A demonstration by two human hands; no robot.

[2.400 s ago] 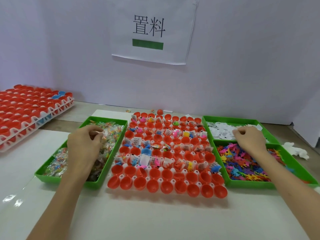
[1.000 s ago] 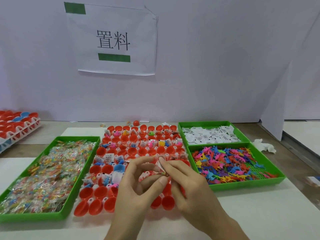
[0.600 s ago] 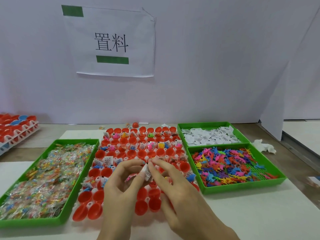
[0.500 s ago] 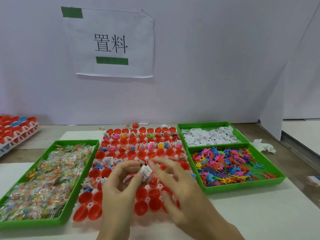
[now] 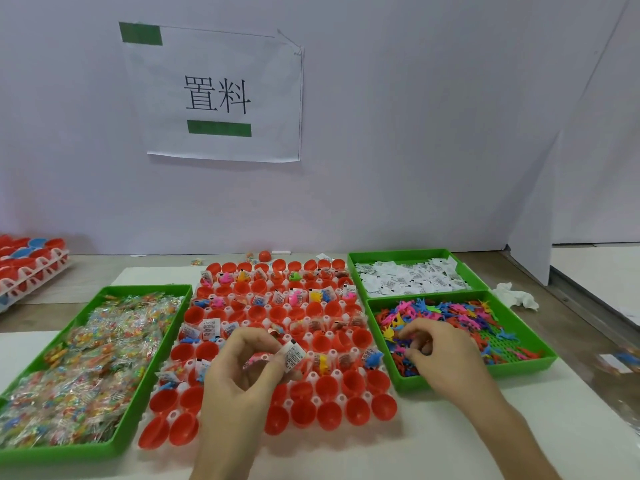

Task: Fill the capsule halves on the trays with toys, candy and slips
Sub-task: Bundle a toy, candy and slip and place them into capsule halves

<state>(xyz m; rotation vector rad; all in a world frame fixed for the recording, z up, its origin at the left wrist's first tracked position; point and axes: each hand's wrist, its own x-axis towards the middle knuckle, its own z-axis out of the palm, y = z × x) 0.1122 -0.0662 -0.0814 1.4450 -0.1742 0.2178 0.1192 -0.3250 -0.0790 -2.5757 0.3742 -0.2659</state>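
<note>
A white tray of red capsule halves (image 5: pixel 346 386) lies in the middle; the far and middle rows hold toys and slips, the near rows hold nothing. My left hand (image 5: pixel 239 379) hovers over the tray and pinches a white printed slip (image 5: pixel 293 355) together with a wrapped candy (image 5: pixel 256 360). My right hand (image 5: pixel 440 355) reaches into the green bin of small coloured plastic toys (image 5: pixel 460 313), fingers curled down among them; what they hold is hidden.
A green bin of wrapped candy (image 5: pixel 83 362) stands left of the tray. A green bin of white slips (image 5: pixel 408 277) sits behind the toy bin. Stacked trays of capsule halves (image 5: pixel 27 261) are at far left. A crumpled tissue (image 5: pixel 516 296) lies at right.
My right hand left the slip in my left hand and moved right into the toy bin. My left hand stays over the tray with slip and candy.
</note>
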